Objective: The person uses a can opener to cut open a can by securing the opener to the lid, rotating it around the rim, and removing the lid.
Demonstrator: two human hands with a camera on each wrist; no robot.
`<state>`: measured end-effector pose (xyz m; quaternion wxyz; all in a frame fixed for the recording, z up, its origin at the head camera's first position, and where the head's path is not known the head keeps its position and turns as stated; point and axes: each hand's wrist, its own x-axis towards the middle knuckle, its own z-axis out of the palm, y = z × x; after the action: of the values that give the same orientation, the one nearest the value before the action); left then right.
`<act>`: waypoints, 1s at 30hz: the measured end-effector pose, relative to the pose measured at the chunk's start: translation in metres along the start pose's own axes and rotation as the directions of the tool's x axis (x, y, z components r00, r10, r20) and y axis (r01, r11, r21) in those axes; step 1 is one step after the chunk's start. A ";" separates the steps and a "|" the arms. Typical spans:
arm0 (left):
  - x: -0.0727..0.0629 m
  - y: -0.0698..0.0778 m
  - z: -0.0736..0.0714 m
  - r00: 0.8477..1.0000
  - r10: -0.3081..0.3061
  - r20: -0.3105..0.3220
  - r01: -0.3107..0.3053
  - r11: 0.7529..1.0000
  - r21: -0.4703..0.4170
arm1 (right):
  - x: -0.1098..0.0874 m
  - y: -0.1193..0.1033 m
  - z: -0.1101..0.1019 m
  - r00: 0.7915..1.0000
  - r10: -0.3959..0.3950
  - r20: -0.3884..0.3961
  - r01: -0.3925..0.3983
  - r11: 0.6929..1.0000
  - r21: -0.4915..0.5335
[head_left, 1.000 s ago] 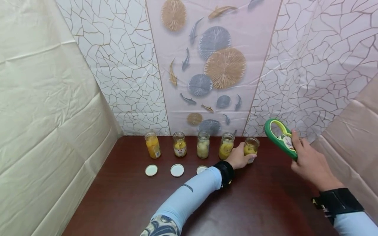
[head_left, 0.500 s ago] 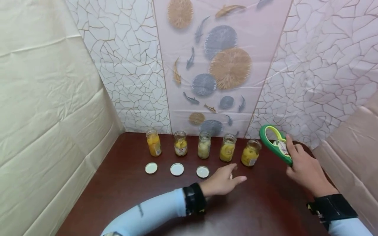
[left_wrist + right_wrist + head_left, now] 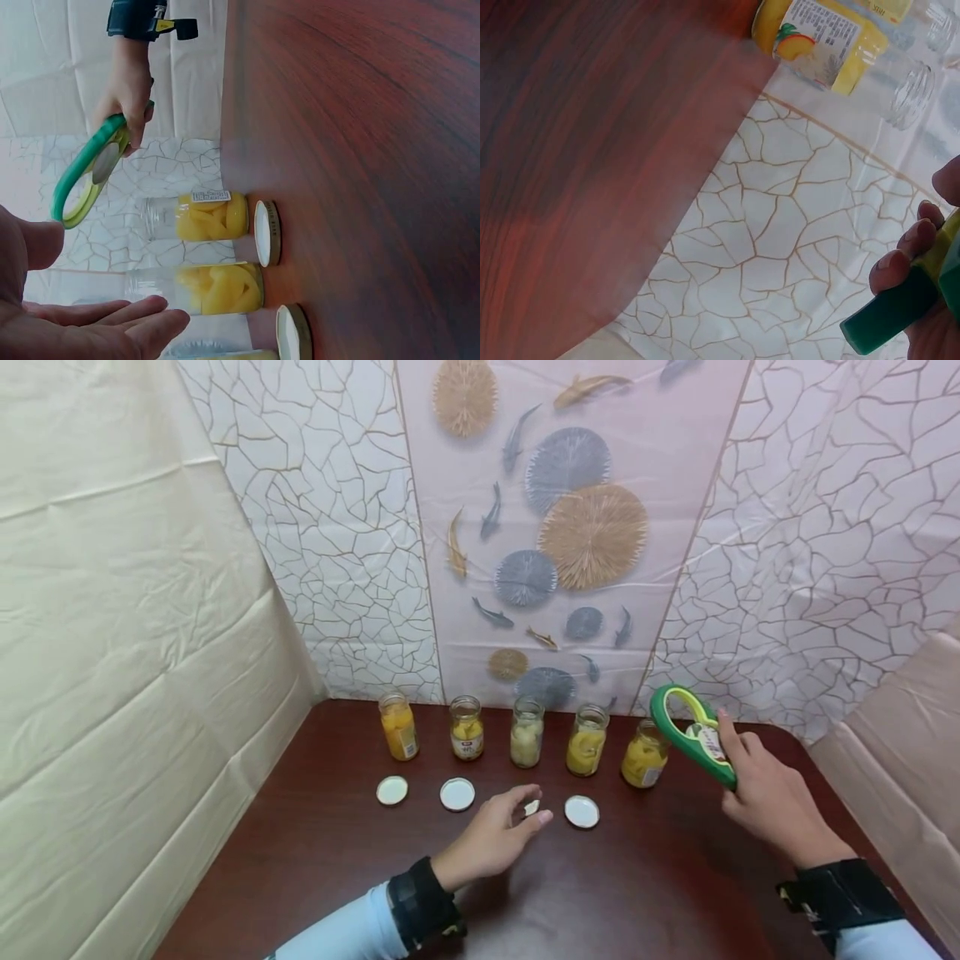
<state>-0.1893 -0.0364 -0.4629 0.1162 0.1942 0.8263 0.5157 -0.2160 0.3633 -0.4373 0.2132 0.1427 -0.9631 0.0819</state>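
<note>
My left hand hovers over the table with its fingers loosely bent and thumb apart, holding nothing. Partly behind its fingertips is a white-lined jar lid; another lid lies just to the right. My right hand grips a green jar opener with a lime inner loop, raised at the right. The rightmost glass jar, holding yellow fruit pieces, stands uncapped beside the opener's loop. In the left wrist view my left fingers reach toward that row of jars, apart from them.
More uncapped jars of fruit stand along the back: an orange one, a labelled yellow one, a pale one and another yellow one. Two lids, lie left. A patterned cloth hangs behind the table.
My left hand has let go of the rightmost jar and moved left and nearer. The fourth lid has come into sight. My right hand still holds the jar opener, nearly unmoved.
</note>
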 end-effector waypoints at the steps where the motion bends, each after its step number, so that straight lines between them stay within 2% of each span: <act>1: 0.001 -0.001 0.000 1.000 0.003 -0.001 -0.003 1.000 -0.001 | 0.000 -0.001 0.000 1.000 -0.004 0.001 0.004 1.000 0.000; 6: 0.008 0.000 0.006 0.999 0.038 0.017 -0.037 0.999 -0.035 | 0.000 -0.013 -0.001 0.999 -0.045 -0.001 0.045 0.999 -0.005; 8: 0.014 0.001 0.011 0.998 0.047 0.041 -0.042 0.992 -0.116 | -0.001 -0.021 -0.003 0.998 -0.066 0.005 0.066 0.998 -0.006; 10: 0.022 0.003 0.017 0.996 0.052 0.078 -0.032 0.969 -0.246 | -0.002 -0.031 -0.004 0.995 -0.099 -0.003 0.099 0.995 -0.005; 11: 0.025 0.004 0.020 0.993 0.059 0.103 -0.024 0.948 -0.318 | -0.003 -0.037 -0.004 0.993 -0.120 -0.014 0.120 0.993 0.001; 13: 0.033 0.007 0.026 0.985 0.069 0.157 0.012 0.885 -0.465 | -0.004 -0.050 -0.003 0.984 -0.171 -0.042 0.172 0.985 0.007; 16: 0.039 0.011 0.038 0.966 0.093 0.239 0.066 0.811 -0.581 | -0.008 -0.071 0.002 0.961 -0.264 -0.085 0.266 0.964 0.013; 18: 0.042 0.015 0.045 0.949 0.107 0.297 0.110 0.771 -0.628 | -0.012 -0.083 0.005 0.946 -0.313 -0.083 0.315 0.949 0.020; 20: 0.041 0.018 0.051 0.932 0.116 0.343 0.150 0.740 -0.656 | -0.014 -0.094 0.008 0.936 -0.345 -0.062 0.348 0.936 0.042; 21: 0.041 0.019 0.053 0.926 0.121 0.358 0.169 0.715 -0.678 | -0.016 -0.098 0.010 0.934 -0.354 -0.047 0.356 0.933 0.056; 27: 0.039 0.020 0.059 0.924 0.148 0.352 0.207 0.581 -0.787 | -0.019 -0.109 0.016 0.934 -0.355 -0.026 0.356 0.929 0.098; 30: 0.040 0.019 0.056 0.905 0.167 0.391 0.246 0.545 -0.802 | -0.019 -0.110 0.020 0.933 -0.359 -0.039 0.361 0.926 0.111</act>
<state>-0.1994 0.0335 -0.4706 0.3824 0.2027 0.4376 0.7882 -0.1730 0.2600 -0.4532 0.2246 0.3283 -0.9122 0.0984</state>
